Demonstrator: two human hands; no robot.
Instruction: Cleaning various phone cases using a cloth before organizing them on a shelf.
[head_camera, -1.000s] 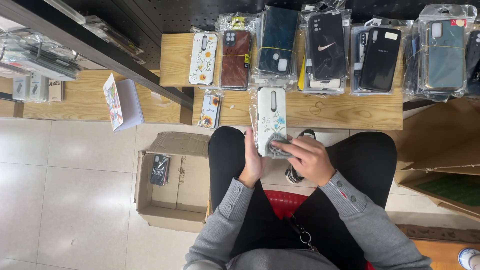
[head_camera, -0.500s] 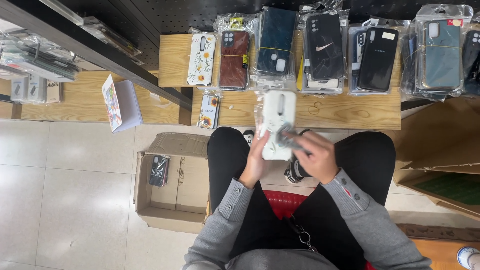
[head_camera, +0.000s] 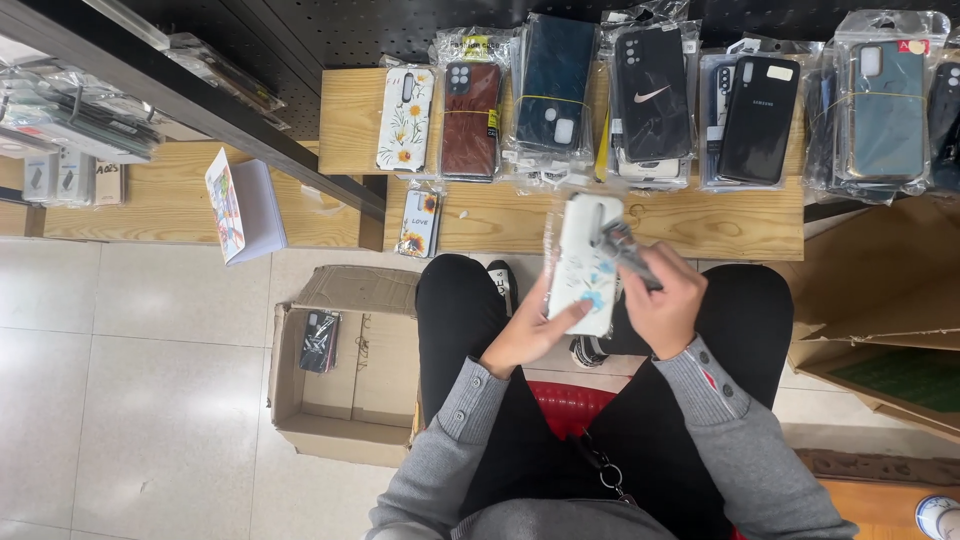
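Hands meet over our lap, just in front of the wooden table (head_camera: 700, 225), and we use that table as our landmark. Our left hand (head_camera: 525, 335) grips the lower end of a white phone case (head_camera: 585, 265) with a pale floral print, wrapped in clear plastic; it stands almost upright, its top edge overlapping the table's near edge. Our right hand (head_camera: 665, 305) is closed around a thin dark strip (head_camera: 628, 252) pressed against the case's right side; we cannot tell what the strip is.

On the table, in a row along its far side, lie bundles of packaged phone cases. From the left end: a white case with yellow flowers (head_camera: 405, 118), a brown leather-look case (head_camera: 470, 120), a dark blue stack (head_camera: 553, 95), a black stack (head_camera: 652, 100), another black case (head_camera: 758, 118) and a grey-green case (head_camera: 885, 110) at the right end. A small sunflower-print case (head_camera: 419, 223) lies at the table's near left corner.

Left of the table and below it, on the tiled floor (head_camera: 130, 400), sits an open cardboard box (head_camera: 330, 420) with one packaged case (head_camera: 320, 340) inside. A white booklet (head_camera: 243, 205) leans further left of the table. Brown cardboard (head_camera: 880, 300) lies to the table's right.
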